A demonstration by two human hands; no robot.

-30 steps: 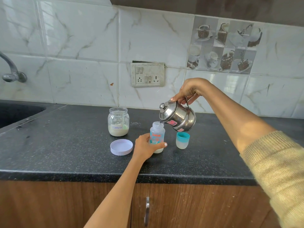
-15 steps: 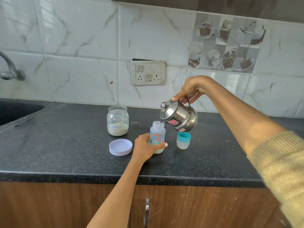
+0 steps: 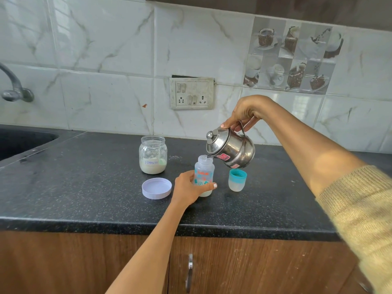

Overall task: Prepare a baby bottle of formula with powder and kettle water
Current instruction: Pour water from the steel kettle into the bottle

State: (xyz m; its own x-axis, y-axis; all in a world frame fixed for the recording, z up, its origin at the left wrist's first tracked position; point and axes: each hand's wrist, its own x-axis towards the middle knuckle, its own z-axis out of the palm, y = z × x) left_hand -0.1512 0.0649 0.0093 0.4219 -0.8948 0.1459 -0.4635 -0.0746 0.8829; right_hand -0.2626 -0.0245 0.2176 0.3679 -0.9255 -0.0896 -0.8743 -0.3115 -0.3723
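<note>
- Here the baby bottle (image 3: 204, 172) stands upright on the dark speckled desk (image 3: 84, 187), just below the middle of the frame; it is clear plastic with orange and teal print, its mouth uncapped, and a pale layer shows at its base.
- The left hand (image 3: 188, 187) wraps the lower body of the bottle, its grip pressed around it with a thumb across the front.
- The right hand (image 3: 244, 113) pinches the handle of a steel kettle (image 3: 231, 148), which is tilted with its spout right at the bottle's mouth; a thin clear stream runs into the opening.
- Just to the right of the bottle stands a frosted bottle cap (image 3: 237, 180) with a teal ring, apart from the bottle.
- To the upper left stands an open glass formula jar (image 3: 153, 154), about one-third full of pale powder, with a handwritten label.
- Its white lid (image 3: 156, 188) lies flat, inner side up, just left of the left hand.
- The desk's front edge runs across the lower frame, near the bottle; open room lies at left toward the sink (image 3: 21, 141) and at right under the right forearm.
</note>
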